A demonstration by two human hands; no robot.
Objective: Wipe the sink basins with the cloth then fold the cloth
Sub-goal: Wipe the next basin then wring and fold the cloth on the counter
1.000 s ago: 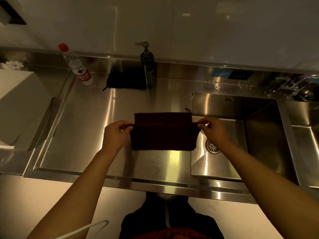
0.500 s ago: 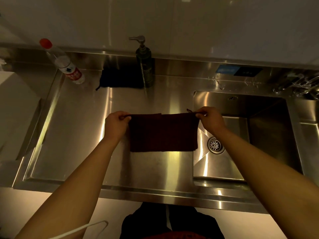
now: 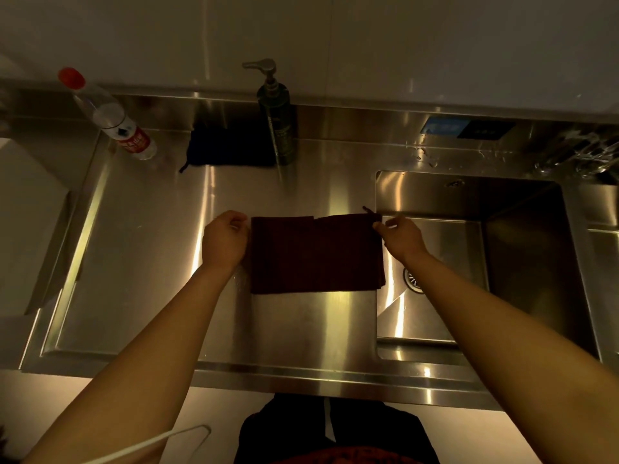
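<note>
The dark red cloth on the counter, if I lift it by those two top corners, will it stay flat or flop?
The dark red cloth is likely floppy: its uneven top edge suggests soft folded layers. It probably feels light, since fingers alone pinch it. On the steel counter it may slide easily.

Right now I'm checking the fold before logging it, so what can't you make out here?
Head view only:
- Left hand fingertips: curled away behind the hand, so its grip on the cloth is unclear.
- Drain: partly behind the right forearm.
- Faucet: blurred, cut by the right edge.
- Bottle label: too small.
</note>
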